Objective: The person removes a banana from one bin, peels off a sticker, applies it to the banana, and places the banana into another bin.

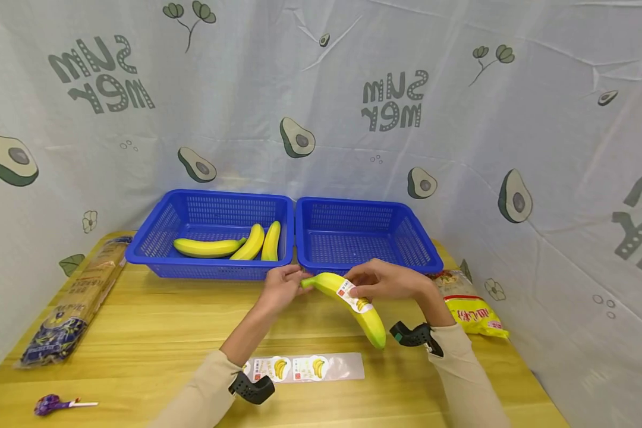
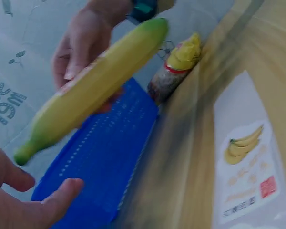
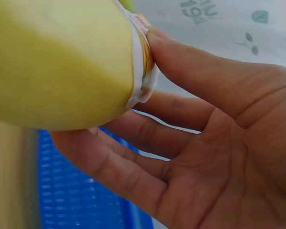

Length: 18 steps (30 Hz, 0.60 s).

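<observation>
A yellow banana with a green tip is held up over the wooden table, in front of the two baskets. My right hand grips it around the middle, the thumb on a white label that lies across the peel. In the right wrist view, the label's edge stands slightly off the banana, and the fingers support it from the other side. Close by the stem is my left hand; the left wrist view shows its thumb and finger spread, with a gap to the stem.
On the table below lies a strip of banana labels. Several bananas lie in the left blue basket; a second blue basket adjoins it. Noodle packet and lollipop lie left, a yellow-ended bag right.
</observation>
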{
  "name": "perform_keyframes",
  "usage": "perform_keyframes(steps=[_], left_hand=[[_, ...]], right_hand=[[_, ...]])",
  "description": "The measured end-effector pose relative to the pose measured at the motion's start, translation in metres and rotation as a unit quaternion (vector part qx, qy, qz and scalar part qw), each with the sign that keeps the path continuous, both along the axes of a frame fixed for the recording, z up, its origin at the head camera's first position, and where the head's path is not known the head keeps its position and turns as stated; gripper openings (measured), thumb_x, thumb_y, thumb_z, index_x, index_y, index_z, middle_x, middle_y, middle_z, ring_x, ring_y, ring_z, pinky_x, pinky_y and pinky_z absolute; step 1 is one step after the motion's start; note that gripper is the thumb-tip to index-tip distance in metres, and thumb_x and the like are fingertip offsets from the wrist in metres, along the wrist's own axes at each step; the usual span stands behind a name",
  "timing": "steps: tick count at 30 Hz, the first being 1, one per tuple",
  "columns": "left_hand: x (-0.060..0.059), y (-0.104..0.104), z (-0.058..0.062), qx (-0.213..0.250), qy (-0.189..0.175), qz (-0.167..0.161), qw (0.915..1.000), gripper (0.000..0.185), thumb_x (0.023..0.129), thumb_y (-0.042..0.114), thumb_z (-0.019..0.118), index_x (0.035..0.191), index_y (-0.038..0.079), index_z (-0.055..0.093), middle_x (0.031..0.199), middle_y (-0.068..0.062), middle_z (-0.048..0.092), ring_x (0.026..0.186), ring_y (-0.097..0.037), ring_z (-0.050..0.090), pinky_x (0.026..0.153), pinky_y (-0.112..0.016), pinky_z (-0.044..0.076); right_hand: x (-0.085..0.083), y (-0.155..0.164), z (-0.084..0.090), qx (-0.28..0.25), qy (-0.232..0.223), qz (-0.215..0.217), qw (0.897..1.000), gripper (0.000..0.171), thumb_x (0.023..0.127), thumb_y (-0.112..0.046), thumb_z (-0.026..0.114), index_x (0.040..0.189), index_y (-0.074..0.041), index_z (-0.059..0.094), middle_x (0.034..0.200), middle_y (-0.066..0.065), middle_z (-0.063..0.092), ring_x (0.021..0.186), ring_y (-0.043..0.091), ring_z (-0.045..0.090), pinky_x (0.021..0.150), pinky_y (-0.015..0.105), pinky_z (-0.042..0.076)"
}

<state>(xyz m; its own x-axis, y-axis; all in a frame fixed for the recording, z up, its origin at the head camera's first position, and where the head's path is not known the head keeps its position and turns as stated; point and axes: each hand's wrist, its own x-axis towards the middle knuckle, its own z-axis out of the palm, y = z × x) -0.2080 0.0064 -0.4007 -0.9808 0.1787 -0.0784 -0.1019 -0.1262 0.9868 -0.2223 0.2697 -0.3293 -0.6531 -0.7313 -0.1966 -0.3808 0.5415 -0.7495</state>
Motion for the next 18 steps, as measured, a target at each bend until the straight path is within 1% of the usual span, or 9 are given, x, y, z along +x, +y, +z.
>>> perform_keyframes(steps=[2,4,6,8,9,11,14,18], left_hand=[[0.0,0.007,-0.003,0.05,-0.003,0.018,0.9986,0.042,0.111,-0.01,0.042,0.15,-0.025,0.039,0.139,-0.042,0.059,0.124,-0.047,0.068,0.1,-0.038,0.061],[0.001,0.013,-0.006,0.084,-0.003,0.034,0.9959,0.039,0.111,-0.01,0.042,0.147,-0.026,0.042,0.137,-0.043,0.06,0.123,-0.047,0.069,0.099,-0.035,0.062],[0.002,0.017,-0.008,0.116,-0.001,0.045,0.9923,0.033,0.112,-0.009,0.043,0.14,-0.025,0.047,0.133,-0.043,0.062,0.122,-0.048,0.069,0.1,-0.034,0.061],[0.002,0.02,-0.01,0.141,0.004,0.051,0.9887,0.026,0.112,-0.006,0.045,0.13,-0.024,0.052,0.128,-0.044,0.065,0.121,-0.048,0.07,0.1,-0.037,0.061],[0.003,0.021,-0.011,0.147,0.004,0.054,0.9876,0.023,0.113,-0.005,0.046,0.124,-0.022,0.054,0.127,-0.043,0.066,0.12,-0.048,0.07,0.1,-0.037,0.062],[0.003,0.023,-0.012,0.162,0.003,0.058,0.9851,0.019,0.113,-0.003,0.048,0.118,-0.019,0.055,0.123,-0.043,0.067,0.118,-0.048,0.072,0.099,-0.039,0.062],[0.003,0.027,-0.013,0.175,-0.001,0.062,0.9826,0.017,0.112,-0.002,0.05,0.119,-0.017,0.053,0.121,-0.044,0.067,0.115,-0.048,0.073,0.097,-0.04,0.063],[0.002,0.031,-0.012,0.188,-0.01,0.069,0.9797,0.019,0.113,-0.002,0.049,0.122,-0.018,0.049,0.12,-0.047,0.065,0.112,-0.049,0.073,0.095,-0.04,0.063]], right_hand=[[-0.002,0.003,0.006,-0.002,0.003,-0.015,1.0,0.034,0.11,-0.014,0.065,0.137,0.006,0.065,0.115,0.009,0.075,0.101,0.021,0.072,0.088,0.031,0.064],[-0.005,0.004,0.011,-0.006,0.0,-0.031,1.0,0.036,0.11,-0.015,0.065,0.139,0.007,0.064,0.118,0.01,0.074,0.106,0.023,0.072,0.092,0.031,0.063],[-0.01,0.005,0.015,-0.015,-0.008,-0.043,0.999,0.037,0.11,-0.014,0.064,0.14,0.008,0.063,0.118,0.012,0.074,0.106,0.024,0.072,0.091,0.033,0.064],[-0.015,0.005,0.019,-0.02,-0.012,-0.056,0.998,0.038,0.111,-0.014,0.063,0.141,0.009,0.062,0.118,0.013,0.074,0.105,0.024,0.073,0.089,0.034,0.065],[-0.017,0.004,0.021,-0.023,-0.015,-0.061,0.998,0.038,0.111,-0.015,0.062,0.141,0.01,0.061,0.118,0.013,0.074,0.104,0.025,0.073,0.088,0.035,0.065],[-0.021,0.003,0.025,-0.026,-0.019,-0.072,0.997,0.039,0.112,-0.015,0.062,0.141,0.011,0.06,0.118,0.014,0.074,0.103,0.025,0.073,0.087,0.036,0.066],[-0.026,0.001,0.033,-0.024,-0.015,-0.088,0.996,0.04,0.112,-0.016,0.061,0.141,0.012,0.06,0.119,0.015,0.074,0.103,0.025,0.074,0.087,0.039,0.067],[-0.035,-0.006,0.042,-0.023,-0.009,-0.109,0.994,0.04,0.112,-0.015,0.061,0.141,0.013,0.059,0.12,0.018,0.074,0.105,0.026,0.075,0.091,0.047,0.066]])
